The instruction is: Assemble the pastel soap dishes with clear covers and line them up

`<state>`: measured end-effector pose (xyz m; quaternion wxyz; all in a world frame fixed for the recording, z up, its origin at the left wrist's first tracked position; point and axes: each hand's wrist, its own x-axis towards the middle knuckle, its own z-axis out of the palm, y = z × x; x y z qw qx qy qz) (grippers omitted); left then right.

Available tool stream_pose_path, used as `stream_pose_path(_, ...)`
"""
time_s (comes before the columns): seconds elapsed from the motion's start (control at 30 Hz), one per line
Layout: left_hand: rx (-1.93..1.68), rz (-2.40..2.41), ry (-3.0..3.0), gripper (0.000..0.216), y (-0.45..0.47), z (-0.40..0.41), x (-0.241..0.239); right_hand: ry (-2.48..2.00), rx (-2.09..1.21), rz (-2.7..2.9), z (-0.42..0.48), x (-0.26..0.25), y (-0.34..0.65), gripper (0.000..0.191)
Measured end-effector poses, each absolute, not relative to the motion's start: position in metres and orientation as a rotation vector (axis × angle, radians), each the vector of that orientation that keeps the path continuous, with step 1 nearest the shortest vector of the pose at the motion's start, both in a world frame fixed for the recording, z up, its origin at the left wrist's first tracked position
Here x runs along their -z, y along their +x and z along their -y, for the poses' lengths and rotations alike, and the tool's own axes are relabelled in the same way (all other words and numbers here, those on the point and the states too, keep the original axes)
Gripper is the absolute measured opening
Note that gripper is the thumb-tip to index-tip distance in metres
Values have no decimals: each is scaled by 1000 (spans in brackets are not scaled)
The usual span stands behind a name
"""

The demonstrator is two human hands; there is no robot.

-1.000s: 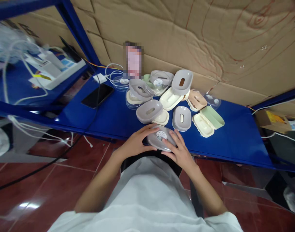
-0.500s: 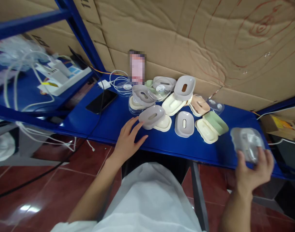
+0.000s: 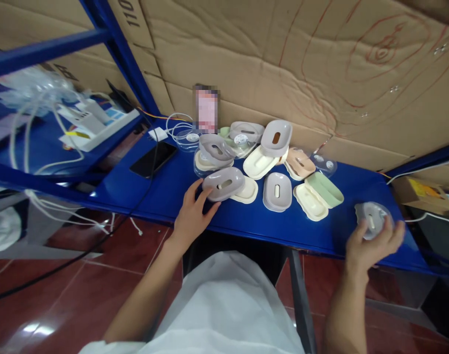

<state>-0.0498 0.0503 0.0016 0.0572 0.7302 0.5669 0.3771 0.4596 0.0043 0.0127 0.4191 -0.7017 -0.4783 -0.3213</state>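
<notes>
My left hand (image 3: 195, 212) is at the near rim of a grey slotted soap dish tray (image 3: 230, 185). A fingertip lies inside that tray and the thumb is spread below it. The tray is tilted over a cream soap dish base (image 3: 248, 191). At the right end of the table, my right hand (image 3: 374, 246) has its thumb and fingers around a grey soap dish with a clear lid (image 3: 374, 220). Between my hands are a grey soap dish (image 3: 278, 192), a cream base (image 3: 311, 202) and a green tray (image 3: 325, 188) leaning on it.
Behind are more grey trays (image 3: 277, 136), a peach soap dish (image 3: 300, 163) and clear lids (image 3: 324, 165). A black phone (image 3: 154, 160), white cables (image 3: 180, 127) and a power strip (image 3: 102, 129) are left. Cardboard (image 3: 246, 59) lines the back of the blue table (image 3: 239, 221).
The grey tray at my left hand has shifted slightly left. My right hand has moved the lidded grey soap dish, which was blurred and looked larger before, and it now appears lower against the table.
</notes>
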Motion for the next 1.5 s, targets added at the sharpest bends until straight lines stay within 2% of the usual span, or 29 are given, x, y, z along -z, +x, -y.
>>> stream_pose_path(0.07,-1181,-1702,2197,39,-49,-51,-2,-1577,607,1482,-6,-31,392,47)
stream_pose_path(0.1,-1203,-1687,2186,38,-50,-51,-3,-1482,457,1672,-8,-37,357,42)
stream_pose_path(0.17,-1252,-1660,2147,36,-52,-51,-6,-1300,160,2106,-13,-45,292,39)
stream_pose_path(0.3,-1291,-1589,2060,33,-60,-49,-14,-1203,-153,2374,-30,-43,215,46)
stream_pose_path(0.47,-1227,-1504,2084,33,-63,-44,-14,-1121,-258,2365,-34,-31,216,26)
stream_pose_path(0.57,-1159,-1428,2145,29,-57,-40,-14,-1064,-320,2282,-22,-26,237,21)
stream_pose_path(0.63,-1047,-1333,2205,28,-51,-39,-17,-1113,-317,2160,-13,-24,250,29)
stream_pose_path(0.7,-933,-1240,2250,28,-47,-40,-22,-1185,-268,2098,-9,-24,258,44)
stream_pose_path(0.83,-839,-1154,2289,30,-44,-45,-29,-1187,-145,2291,-17,-25,254,58)
stream_pose_path(0.93,-871,-1189,2300,31,-43,-47,-22,-1157,-64,2399,-26,-24,241,50)
stream_pose_path(1.07,-991,-1236,2348,19,-40,-46,-9,-1118,-53,2389,-28,-20,232,36)
stream_pose_path(1.23,-1005,-1169,2375,19,-42,-46,-10,-992,-14,2478,-51,-38,239,36)
stream_pose_path(1.5,-1067,-1180,2360,17,-40,-45,-12,-1170,327,2643,-208,-100,210,77)
